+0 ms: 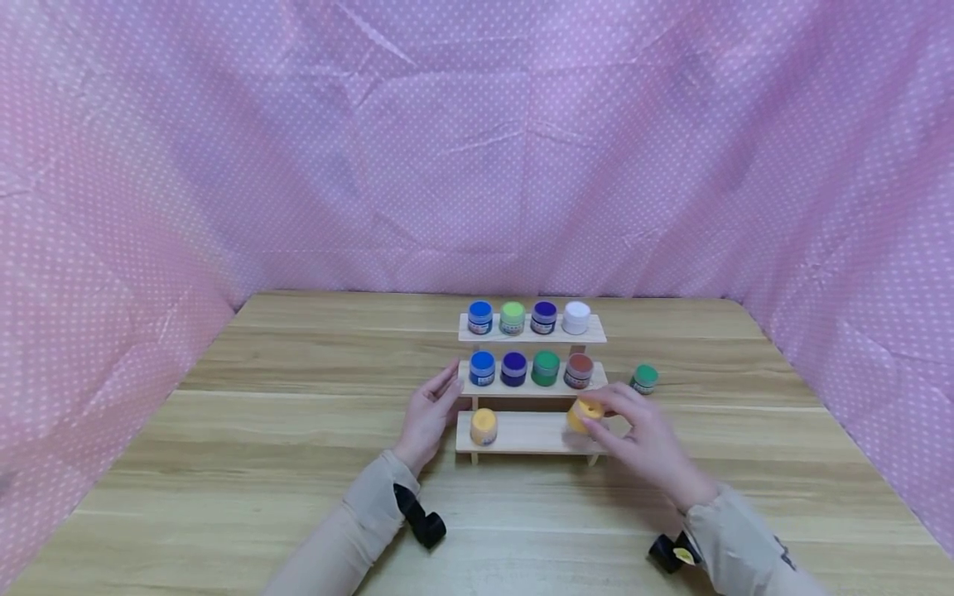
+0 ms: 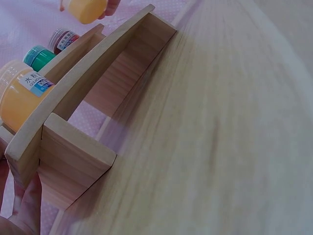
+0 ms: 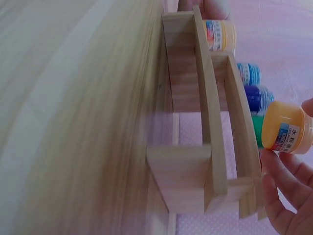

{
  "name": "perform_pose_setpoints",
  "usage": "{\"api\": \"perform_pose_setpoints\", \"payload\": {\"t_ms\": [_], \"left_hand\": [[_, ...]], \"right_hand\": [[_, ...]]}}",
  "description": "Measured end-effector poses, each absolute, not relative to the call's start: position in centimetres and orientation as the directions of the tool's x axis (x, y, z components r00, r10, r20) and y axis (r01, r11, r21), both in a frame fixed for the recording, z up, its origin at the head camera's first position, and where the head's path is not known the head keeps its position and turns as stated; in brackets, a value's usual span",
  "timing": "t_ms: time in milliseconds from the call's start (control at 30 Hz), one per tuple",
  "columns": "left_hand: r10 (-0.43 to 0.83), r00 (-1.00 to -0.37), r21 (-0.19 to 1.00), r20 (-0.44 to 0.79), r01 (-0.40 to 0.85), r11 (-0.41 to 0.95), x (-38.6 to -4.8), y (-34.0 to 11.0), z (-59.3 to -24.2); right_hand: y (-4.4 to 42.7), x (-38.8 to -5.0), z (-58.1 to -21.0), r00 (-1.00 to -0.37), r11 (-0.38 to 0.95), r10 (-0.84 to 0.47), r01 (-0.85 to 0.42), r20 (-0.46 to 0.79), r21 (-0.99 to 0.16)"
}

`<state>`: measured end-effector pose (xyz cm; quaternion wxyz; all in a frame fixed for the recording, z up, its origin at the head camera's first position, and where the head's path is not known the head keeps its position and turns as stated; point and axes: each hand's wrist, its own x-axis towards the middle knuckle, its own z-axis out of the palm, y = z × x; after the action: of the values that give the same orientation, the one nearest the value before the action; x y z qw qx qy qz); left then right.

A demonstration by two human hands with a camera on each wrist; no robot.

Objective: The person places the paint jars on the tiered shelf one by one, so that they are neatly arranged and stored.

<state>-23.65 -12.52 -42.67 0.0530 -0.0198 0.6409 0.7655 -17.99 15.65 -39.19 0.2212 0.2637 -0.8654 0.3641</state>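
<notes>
My right hand (image 1: 644, 434) pinches a yellow-orange paint jar (image 1: 585, 415) between thumb and fingers, just above the right end of the rack's lowest shelf. In the right wrist view that jar (image 3: 286, 127) shows a printed label and hangs apart from the wood. My left hand (image 1: 428, 418) rests at the left end of the three-tier wooden rack (image 1: 525, 432), its fingers fairly straight beside the middle shelf; part of it is hidden in the left wrist view. A second yellow-orange jar (image 1: 484, 426) stands on the lowest shelf's left end.
The middle shelf bears blue (image 1: 482, 368), purple (image 1: 513, 369), green (image 1: 546, 368) and brown-red (image 1: 579, 371) jars. On the top shelf stand blue, light green (image 1: 512, 319), purple and white (image 1: 576, 318) jars. Another green jar (image 1: 644, 378) sits on the table right of the rack.
</notes>
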Motion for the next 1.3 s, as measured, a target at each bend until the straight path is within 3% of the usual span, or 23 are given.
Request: {"api": "perform_pose_setpoints", "payload": {"t_ms": [133, 433, 1300], "left_hand": [[0.054, -0.994, 0.980, -0.098, -0.106, -0.168, -23.6, -12.5, -42.7], [0.061, -0.993, 0.980, -0.099, -0.108, -0.170, -23.6, -12.6, -42.6], [0.039, -0.995, 0.979, -0.089, -0.094, -0.179, -22.8, -11.6, -43.5]], "right_hand": [[14.8, -18.1, -39.1, -0.748, 0.569, -0.321, -0.642, 0.580, -0.513], [12.9, -18.1, -38.7, -0.784, 0.586, -0.365, -0.613, 0.502, -0.531], [10.2, -18.5, -39.6, -0.756, 0.530, -0.469, -0.655, 0.458, -0.539]]}}
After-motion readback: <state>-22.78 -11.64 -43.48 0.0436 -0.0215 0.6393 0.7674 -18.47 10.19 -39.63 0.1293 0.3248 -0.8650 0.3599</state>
